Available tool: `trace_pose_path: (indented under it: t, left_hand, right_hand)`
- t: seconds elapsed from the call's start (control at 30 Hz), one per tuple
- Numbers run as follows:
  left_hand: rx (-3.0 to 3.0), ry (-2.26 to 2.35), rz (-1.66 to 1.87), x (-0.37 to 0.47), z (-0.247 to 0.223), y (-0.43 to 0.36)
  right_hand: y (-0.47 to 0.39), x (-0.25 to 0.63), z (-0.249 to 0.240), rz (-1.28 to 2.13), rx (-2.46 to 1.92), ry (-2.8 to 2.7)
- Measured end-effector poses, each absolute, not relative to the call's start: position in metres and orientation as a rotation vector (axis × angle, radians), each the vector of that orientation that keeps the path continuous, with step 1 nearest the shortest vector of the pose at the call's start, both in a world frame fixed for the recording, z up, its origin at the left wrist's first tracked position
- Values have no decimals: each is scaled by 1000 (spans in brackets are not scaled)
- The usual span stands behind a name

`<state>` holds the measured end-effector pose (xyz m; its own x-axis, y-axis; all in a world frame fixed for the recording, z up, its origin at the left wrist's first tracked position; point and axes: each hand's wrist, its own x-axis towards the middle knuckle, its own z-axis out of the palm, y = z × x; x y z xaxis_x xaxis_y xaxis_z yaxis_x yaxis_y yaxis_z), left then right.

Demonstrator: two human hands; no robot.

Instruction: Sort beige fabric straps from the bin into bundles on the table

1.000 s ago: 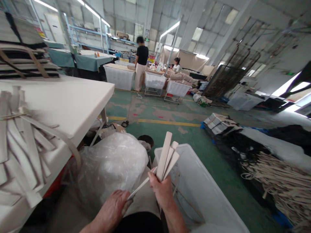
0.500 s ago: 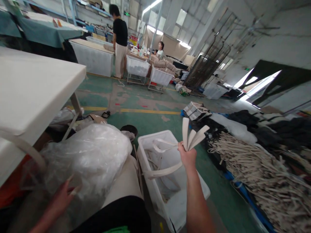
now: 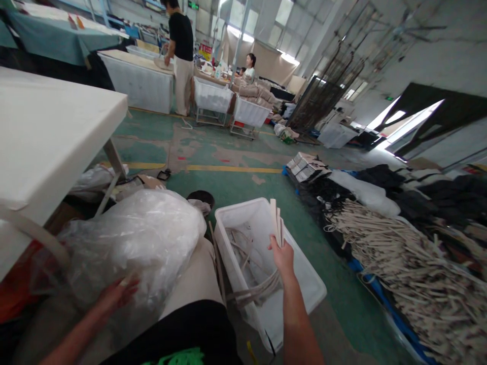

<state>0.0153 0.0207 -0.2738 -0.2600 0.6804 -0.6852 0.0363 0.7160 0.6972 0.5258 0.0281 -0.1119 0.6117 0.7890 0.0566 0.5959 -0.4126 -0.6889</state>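
Observation:
My right hand (image 3: 282, 255) is shut on a bundle of cream fabric straps (image 3: 276, 223), held upright over the white plastic bin (image 3: 306, 276); the straps' lower ends loop down toward the bin's near wall. Several loose straps lie inside the bin. My left hand (image 3: 119, 292) rests with fingers spread on a large clear plastic bag (image 3: 144, 238) beside my lap, holding nothing.
A white table (image 3: 57, 137) stands at left. A big heap of cream straps (image 3: 403, 258) covers the floor at right, beside dark fabric. Two people work at tables and white carts (image 3: 213, 99) in the back. Green floor with a yellow line lies between.
My right hand has lowered the strap bundle closer over the bin and the fanned ends have come together. My left hand has moved up onto the plastic bag.

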Motion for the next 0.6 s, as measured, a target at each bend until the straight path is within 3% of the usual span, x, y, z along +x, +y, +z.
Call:
trace_pose_path:
  t: [0.23, 0.43, 0.6]
  left_hand:
    - [209, 1602, 879, 40, -246, 38]
    - [264, 1602, 944, 33, -221, 27]
    - [421, 1520, 996, 21, -174, -18]
  right_hand:
    - [27, 490, -109, 503, -2021, -1079]
    - [30, 460, -101, 666, -1900, -1114]
    - [35, 425, -102, 965, -1704, -1090]
